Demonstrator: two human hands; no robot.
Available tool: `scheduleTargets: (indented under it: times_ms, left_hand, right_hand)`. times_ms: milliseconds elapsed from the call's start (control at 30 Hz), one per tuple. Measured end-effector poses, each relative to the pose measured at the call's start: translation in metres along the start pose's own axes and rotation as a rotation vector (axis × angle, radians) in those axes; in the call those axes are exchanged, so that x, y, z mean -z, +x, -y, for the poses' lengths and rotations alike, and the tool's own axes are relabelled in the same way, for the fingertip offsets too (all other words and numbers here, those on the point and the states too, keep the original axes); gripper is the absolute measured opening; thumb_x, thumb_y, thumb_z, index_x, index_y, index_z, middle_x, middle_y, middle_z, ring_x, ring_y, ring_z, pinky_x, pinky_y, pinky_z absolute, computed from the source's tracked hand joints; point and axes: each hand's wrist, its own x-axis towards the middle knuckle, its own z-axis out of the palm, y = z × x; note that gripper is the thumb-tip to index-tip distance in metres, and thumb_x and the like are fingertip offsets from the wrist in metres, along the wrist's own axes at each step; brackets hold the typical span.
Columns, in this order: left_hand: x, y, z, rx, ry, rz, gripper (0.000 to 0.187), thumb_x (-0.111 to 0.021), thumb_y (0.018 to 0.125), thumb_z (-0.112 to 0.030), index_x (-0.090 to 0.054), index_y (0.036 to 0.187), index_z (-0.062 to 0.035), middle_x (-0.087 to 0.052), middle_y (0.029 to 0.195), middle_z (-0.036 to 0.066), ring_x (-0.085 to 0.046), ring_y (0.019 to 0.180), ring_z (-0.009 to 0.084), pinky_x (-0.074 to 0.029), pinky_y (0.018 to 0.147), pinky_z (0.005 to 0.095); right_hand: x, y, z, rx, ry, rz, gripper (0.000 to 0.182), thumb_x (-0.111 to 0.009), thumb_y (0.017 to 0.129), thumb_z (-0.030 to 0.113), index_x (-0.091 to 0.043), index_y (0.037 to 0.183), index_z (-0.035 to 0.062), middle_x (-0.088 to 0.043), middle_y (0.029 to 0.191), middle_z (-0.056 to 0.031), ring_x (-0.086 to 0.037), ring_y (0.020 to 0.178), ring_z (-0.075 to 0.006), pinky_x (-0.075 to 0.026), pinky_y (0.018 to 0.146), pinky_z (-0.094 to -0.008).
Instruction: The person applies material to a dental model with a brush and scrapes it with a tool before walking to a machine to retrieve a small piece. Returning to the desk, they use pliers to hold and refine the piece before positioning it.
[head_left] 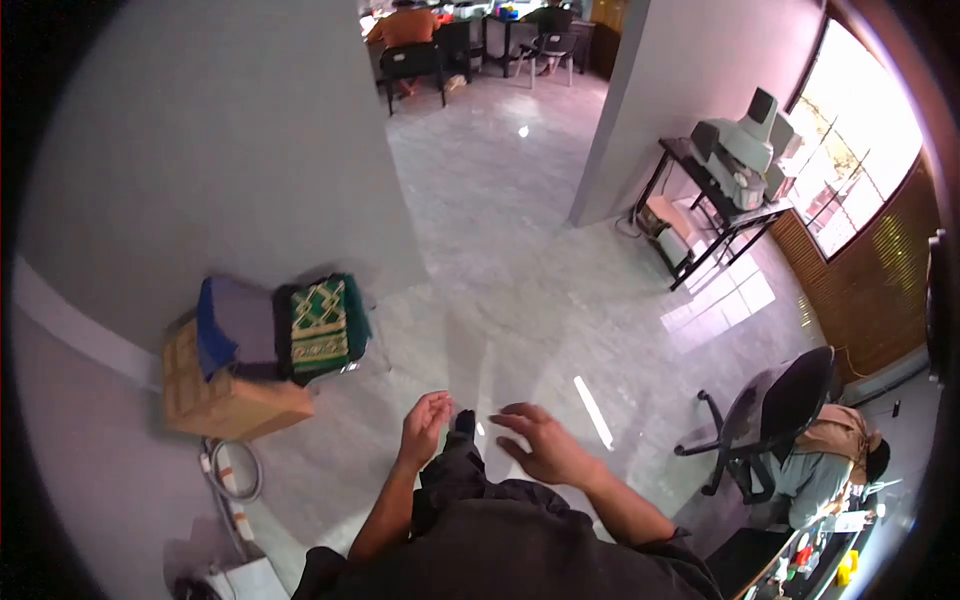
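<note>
My left hand [427,428] is held in front of my body, its fingers curled and close together, with no object visible in it. To its right, my right hand [541,447] is in the air, with the thumb apart from the bent fingers and nothing between them. Neither hand touches anything. Below them are my dark trousers [455,468] and one dark-covered foot [465,421] on the grey floor [490,290].
At left, a cardboard box [230,405] stands beside folded cloths [320,325] and a coiled hose [240,470]. A black table [715,190] bears a grey machine [745,150]. An office chair [770,420] stands near a person [830,450]. Others sit beyond the wall opening.
</note>
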Motion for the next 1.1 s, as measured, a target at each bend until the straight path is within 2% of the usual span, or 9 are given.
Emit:
scheduleTargets:
  times_ms: [100,233,367,600,733,800,900,1033,1100]
  left_hand:
    - [-0.078,0.045,-0.068,-0.268,-0.232,0.218,0.088,-0.054,0.101,-0.06,-0.025,0.159,-0.0004,-0.039,0.158,0.02,-0.042,0.144,0.0349,-0.034,0.118,0.0478]
    - [-0.152,0.148,-0.098,-0.576,0.032,0.596,0.098,-0.056,0.099,-0.063,-0.015,0.162,-0.0008,-0.02,0.167,0.024,-0.025,0.154,0.0391,-0.024,0.124,0.0512]
    - [-0.215,0.253,-0.134,-0.744,0.269,1.064,0.093,-0.071,0.095,-0.048,-0.021,0.158,-0.0001,-0.033,0.159,0.027,-0.039,0.146,0.0431,-0.038,0.116,0.0523]
    - [-0.375,0.36,-0.16,-0.79,0.51,1.364,0.062,-0.074,0.089,-0.025,-0.041,0.14,-0.0088,-0.07,0.092,0.019,-0.072,0.078,0.0406,-0.058,0.07,0.0495]
    - [-0.469,0.4,-0.158,-0.851,0.502,1.347,0.05,-0.071,0.09,-0.023,-0.047,0.131,-0.0097,-0.067,0.081,0.014,-0.072,0.072,0.0402,-0.057,0.064,0.051]
    - [-0.518,0.424,-0.161,-0.778,0.498,1.296,0.063,-0.074,0.09,-0.03,-0.045,0.141,-0.0089,-0.066,0.103,0.018,-0.07,0.096,0.038,-0.056,0.079,0.0484]
    - [-0.593,0.446,-0.189,-0.619,0.266,1.261,0.088,-0.075,0.091,-0.044,-0.034,0.155,-0.0018,-0.048,0.143,0.024,-0.051,0.133,0.0365,-0.043,0.109,0.049]
    - [-0.662,0.5,-0.188,-0.208,0.396,1.642,0.104,-0.064,0.094,-0.058,-0.012,0.157,0.0069,-0.018,0.155,0.03,-0.022,0.146,0.0367,-0.028,0.118,0.0479]
    - [-0.694,0.532,-0.181,0.011,0.462,1.808,0.114,-0.058,0.096,-0.065,0.0,0.157,0.0113,-0.002,0.162,0.032,-0.008,0.153,0.0368,-0.02,0.123,0.0473]
  right_hand:
    - [0.014,0.047,-0.036,-0.112,0.287,0.043,0.073,-0.046,0.109,0.046,-0.019,0.164,0.0049,-0.02,0.167,-0.0268,-0.025,0.153,-0.0458,-0.028,0.123,-0.0515]
    - [0.055,0.091,-0.105,-0.019,0.467,-0.093,0.082,-0.038,0.109,0.055,-0.003,0.167,0.0103,0.001,0.173,-0.0198,0.001,0.16,-0.0369,-0.012,0.127,-0.0528]
    - [0.16,0.083,-0.144,-0.318,1.097,-0.041,0.091,-0.038,0.104,0.067,-0.007,0.167,0.0086,-0.009,0.172,-0.018,-0.007,0.159,-0.0335,-0.011,0.127,-0.0498]
    - [0.263,0.053,-0.239,-0.068,1.015,-0.33,0.096,-0.05,0.101,0.06,-0.009,0.165,0.0021,-0.011,0.172,-0.0198,-0.015,0.158,-0.0291,-0.015,0.126,-0.0431]
    - [0.341,0.024,-0.297,-0.054,1.048,-0.318,0.097,-0.054,0.1,0.06,-0.013,0.163,-0.0013,-0.015,0.17,-0.0204,-0.017,0.156,-0.03,-0.016,0.126,-0.0444]
    - [0.395,0.019,-0.333,-0.08,0.973,-0.313,0.088,-0.055,0.101,0.058,-0.026,0.161,0.0001,-0.023,0.167,-0.0201,-0.021,0.155,-0.0319,-0.02,0.125,-0.0474]
    - [0.443,0.01,-0.399,-0.096,1.241,-0.582,0.057,-0.057,0.103,0.046,-0.056,0.135,-0.0015,-0.046,0.149,-0.0193,-0.043,0.138,-0.0288,-0.036,0.115,-0.0448]
    - [0.516,0.025,-0.459,-0.333,1.531,-0.804,0.036,-0.066,0.099,0.027,-0.055,0.071,0.0058,-0.056,0.082,-0.005,-0.052,0.078,-0.0173,-0.049,0.074,-0.0353]
    - [0.555,0.031,-0.488,-0.458,1.349,-0.621,0.037,-0.063,0.098,0.021,-0.053,0.066,0.0051,-0.055,0.072,-0.0049,-0.05,0.07,-0.0176,-0.046,0.072,-0.0348]
